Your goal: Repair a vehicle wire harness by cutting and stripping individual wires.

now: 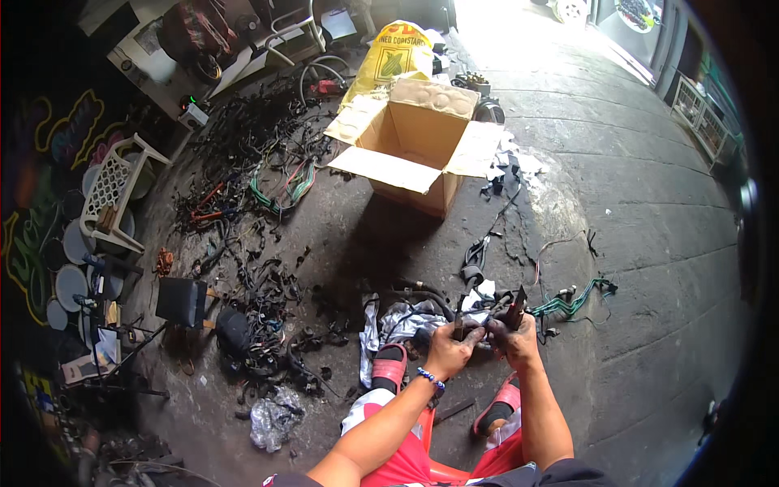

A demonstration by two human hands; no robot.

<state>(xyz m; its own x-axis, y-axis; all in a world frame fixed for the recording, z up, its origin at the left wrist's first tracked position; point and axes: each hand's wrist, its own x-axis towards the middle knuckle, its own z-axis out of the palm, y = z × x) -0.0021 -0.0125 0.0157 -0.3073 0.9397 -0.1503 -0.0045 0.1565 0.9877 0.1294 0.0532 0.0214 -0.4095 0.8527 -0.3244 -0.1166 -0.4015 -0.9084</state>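
Both hands meet low in the middle of the view, over a heap of dark cables and silvery wrapping (406,316) between my feet. My left hand (450,351) is closed on a dark, narrow piece (458,316) that sticks up from it, too small to name. My right hand (513,341) grips a dark flat tool (517,307), perhaps a blade, pointing upward, with its thumb close to my left fingers. A bundle of green wires (568,304) lies just right of my right hand. Black cable with grey sleeving (475,260) runs away ahead of my hands.
An open cardboard box (438,195) stands ahead, before a yellow sack (375,61). Tangled wires (235,122) cover much of the left floor, beside a white plastic chair (122,187), a black boxy object (182,300) and crumpled clear plastic (276,418). A metal rack (699,118) stands at the right wall.
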